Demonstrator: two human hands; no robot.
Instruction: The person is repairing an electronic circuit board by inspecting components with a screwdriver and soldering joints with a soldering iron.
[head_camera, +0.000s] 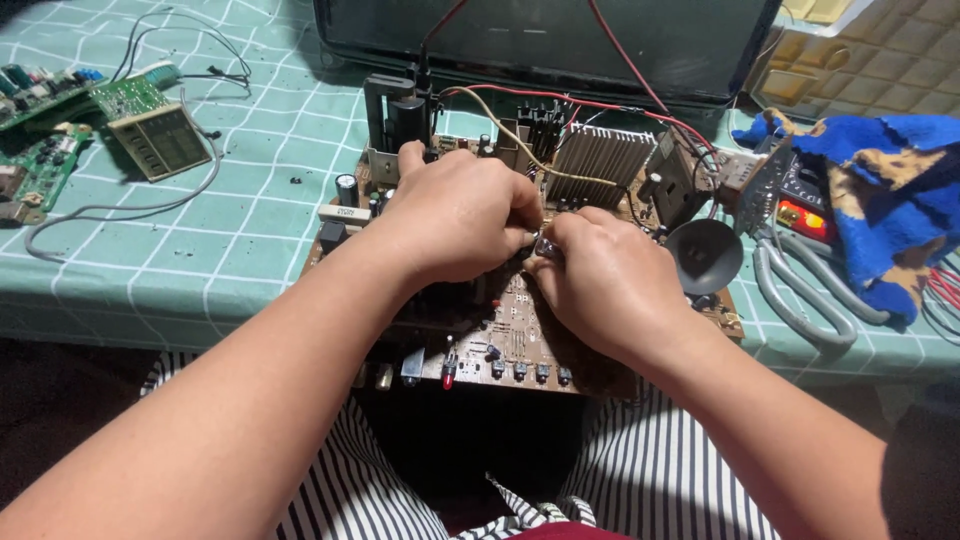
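A brown circuit board (515, 335) with a finned metal heat sink (598, 160), a black transformer (398, 122) and red and tan wires lies at the table's near edge. My left hand (455, 215) rests on the board's middle with fingers curled, its thumb up by the transformer. My right hand (600, 275) sits right beside it, fingers pinched on a small shiny metal part (546, 244) between the two hands. What the left fingertips touch is hidden.
Green circuit boards (45, 150) and grey cables lie at the far left on the teal checked tablecloth (250, 200). A dark screen housing (545, 40) stands behind the board. A blue cloth (885, 195), grey-handled pliers (800, 295) and a black suction cup (705, 255) are at the right.
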